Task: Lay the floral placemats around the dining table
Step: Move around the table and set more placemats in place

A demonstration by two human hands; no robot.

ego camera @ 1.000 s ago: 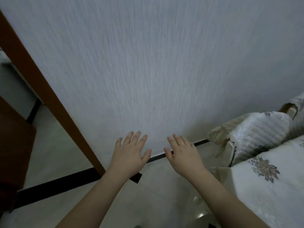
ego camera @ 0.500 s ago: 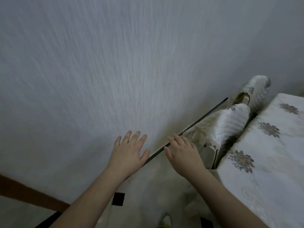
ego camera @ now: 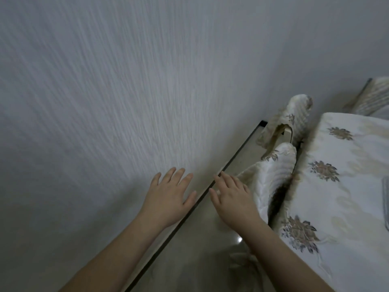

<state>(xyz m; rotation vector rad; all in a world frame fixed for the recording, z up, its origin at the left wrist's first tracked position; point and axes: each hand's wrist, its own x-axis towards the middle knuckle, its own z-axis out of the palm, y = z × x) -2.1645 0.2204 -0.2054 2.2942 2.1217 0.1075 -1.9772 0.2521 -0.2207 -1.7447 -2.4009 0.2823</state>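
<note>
My left hand (ego camera: 168, 197) and my right hand (ego camera: 233, 199) are held out in front of me, palms down, fingers spread, holding nothing. They hover over the floor beside a white wall. The dining table (ego camera: 345, 186) is at the right, covered with a cream cloth printed with brown flowers. A grey flat edge (ego camera: 385, 203), cut off by the frame, lies on the table at the far right; I cannot tell whether it is a placemat.
A textured white wall (ego camera: 126, 91) fills the left and top. Two chairs with cream quilted covers, the near chair (ego camera: 271, 182) and the far chair (ego camera: 294, 119), are pushed against the table. A dark strip (ego camera: 237, 152) runs along the glossy floor at the wall's foot.
The view has swung to the right: the brown door frame has left the picture and more of the table and a second chair have come in. Both hands keep the same spread pose.
</note>
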